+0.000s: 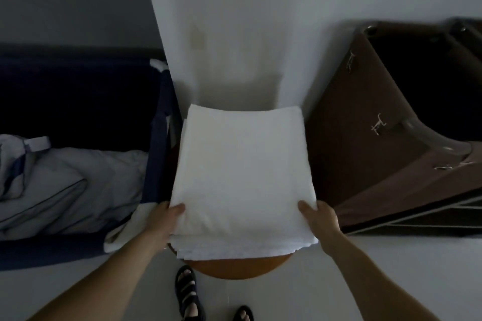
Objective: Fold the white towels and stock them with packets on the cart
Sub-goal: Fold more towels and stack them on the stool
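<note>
A folded white towel [242, 172] lies flat in the middle of the view, on top of a stack of several white layers whose edges show at its near end. The stack rests on a round orange-brown wooden surface [234, 267]. My left hand [163, 219] grips the towel's near left corner, thumb on top and fingers underneath. My right hand [319, 216] grips the near right corner the same way. No packets or cart can be made out.
A dark blue fabric bin [159, 143] with crumpled grey-white linen [65, 185] stands on the left. A brown cabinet [386, 138] lies tilted on the right. A white wall [234, 34] rises behind. My sandalled feet [187, 292] stand on pale floor below.
</note>
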Motion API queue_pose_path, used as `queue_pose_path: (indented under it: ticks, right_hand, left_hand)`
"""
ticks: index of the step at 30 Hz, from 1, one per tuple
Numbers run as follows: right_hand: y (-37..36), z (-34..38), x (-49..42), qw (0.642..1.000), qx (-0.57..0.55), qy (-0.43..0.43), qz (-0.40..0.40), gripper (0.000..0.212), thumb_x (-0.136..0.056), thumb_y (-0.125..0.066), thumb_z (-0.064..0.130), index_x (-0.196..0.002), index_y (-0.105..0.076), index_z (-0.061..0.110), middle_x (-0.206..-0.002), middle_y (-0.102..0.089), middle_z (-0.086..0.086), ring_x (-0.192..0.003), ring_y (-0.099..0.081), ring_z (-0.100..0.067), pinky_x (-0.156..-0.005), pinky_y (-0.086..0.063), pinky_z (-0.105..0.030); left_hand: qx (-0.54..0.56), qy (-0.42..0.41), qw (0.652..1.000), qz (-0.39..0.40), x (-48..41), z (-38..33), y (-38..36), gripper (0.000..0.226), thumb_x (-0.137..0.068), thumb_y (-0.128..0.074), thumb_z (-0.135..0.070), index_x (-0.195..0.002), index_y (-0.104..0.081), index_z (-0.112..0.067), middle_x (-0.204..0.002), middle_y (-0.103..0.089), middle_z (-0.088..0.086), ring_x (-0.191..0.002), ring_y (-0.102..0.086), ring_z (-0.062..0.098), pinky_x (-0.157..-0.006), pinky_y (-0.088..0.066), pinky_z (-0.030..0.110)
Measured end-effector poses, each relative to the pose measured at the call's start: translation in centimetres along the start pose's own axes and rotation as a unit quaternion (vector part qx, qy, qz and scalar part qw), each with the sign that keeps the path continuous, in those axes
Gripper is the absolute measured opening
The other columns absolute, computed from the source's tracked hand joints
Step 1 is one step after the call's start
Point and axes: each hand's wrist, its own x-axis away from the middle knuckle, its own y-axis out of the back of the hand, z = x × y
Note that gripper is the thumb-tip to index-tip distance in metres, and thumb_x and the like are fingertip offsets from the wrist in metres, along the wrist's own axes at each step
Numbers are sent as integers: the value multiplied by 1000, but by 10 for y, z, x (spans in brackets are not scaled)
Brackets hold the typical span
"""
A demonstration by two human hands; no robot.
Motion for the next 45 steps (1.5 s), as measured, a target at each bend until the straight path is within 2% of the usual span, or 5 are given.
queue_pose_path:
  ticks: [9,27,31,36,45]
  right_hand:
    - [11,11,-8,988,136,71,-34,60,-102,-29,53,-123,-52,3,-118,-60,-19,-107,-55,-36,-83,-38,-37]
    - [-15,-17,1,950,292,68,-92,45,-103,-18,52,-103,-43,14,-110,-66,-15,-103,-61,-35,-78,-38,-39]
    - [-11,-1,3,903,344,192,-169,50,-99,-40,45,-141,-36,16,-141,-43,-10,-131,-37,-31,-105,-34,-46]
    - [-37,34,-1,826,448,335,-64,69,-94,-8,69,-154,11,39,-162,22,3,-148,24,-24,-121,2,-47]
    - [-63,-9,-36,817,494,296,-13,74,-87,0,77,-148,24,44,-158,34,5,-144,34,-25,-120,10,-52]
  left_hand:
    - [-148,-57,983,-93,4,-17,-15,61,-103,-39,-48,-133,-48,5,-127,-58,23,-108,-57,38,-75,-41,32]
    - [-244,-133,950,-142,6,27,-22,40,-105,-38,-35,-117,-45,2,-113,-62,24,-96,-60,35,-76,-43,35]
    - [-365,-209,887,-191,12,12,-30,67,-95,-52,-37,-147,-27,-4,-144,-41,22,-128,-45,39,-103,-43,51]
    - [-522,-377,755,-121,5,-39,-59,76,-98,-18,-59,-153,20,-22,-160,29,8,-147,28,27,-122,8,48]
    - [-563,-345,749,-66,-53,12,-57,76,-92,-5,-71,-153,21,-34,-159,34,1,-144,36,21,-121,13,47]
